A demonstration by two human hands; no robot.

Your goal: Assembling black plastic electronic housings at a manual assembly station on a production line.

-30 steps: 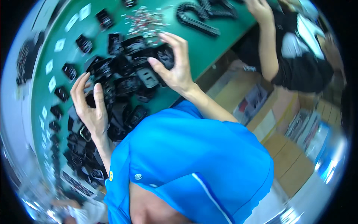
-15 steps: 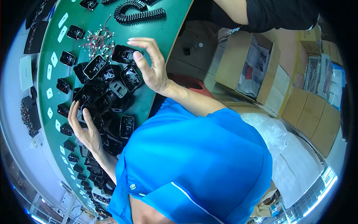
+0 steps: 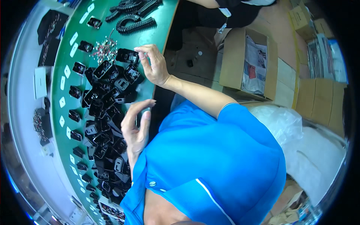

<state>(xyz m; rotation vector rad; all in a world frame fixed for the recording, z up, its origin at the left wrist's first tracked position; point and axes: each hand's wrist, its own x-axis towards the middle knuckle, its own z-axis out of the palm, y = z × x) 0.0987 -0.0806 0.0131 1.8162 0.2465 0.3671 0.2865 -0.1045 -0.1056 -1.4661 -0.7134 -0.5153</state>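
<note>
My right hand (image 3: 154,66) is at the table's near edge, thumb and fingers apart and curved. Its fingertips are right beside a black plastic housing (image 3: 127,56), an open shell with parts inside; whether they touch it I cannot tell. My left hand (image 3: 135,125) hovers by the same edge, to the right of the pile, fingers bent and thumb apart, with nothing in it. A heap of black housings (image 3: 100,129) covers the table beside it. Beyond the right hand's housing lies a tangle of red and white wires with small connectors (image 3: 105,48).
Single housings (image 3: 75,92) and white flat pieces (image 3: 62,102) line the green table (image 3: 60,131). Ribbed black strips (image 3: 137,24) lie at the far end. An open carton (image 3: 230,62) stands on the floor at right, near another person's arm (image 3: 204,3).
My left hand has drawn back from the pile, rightward to the table's edge. My right hand stays by the same housing, its fingers more bent. The whole view has shifted slightly.
</note>
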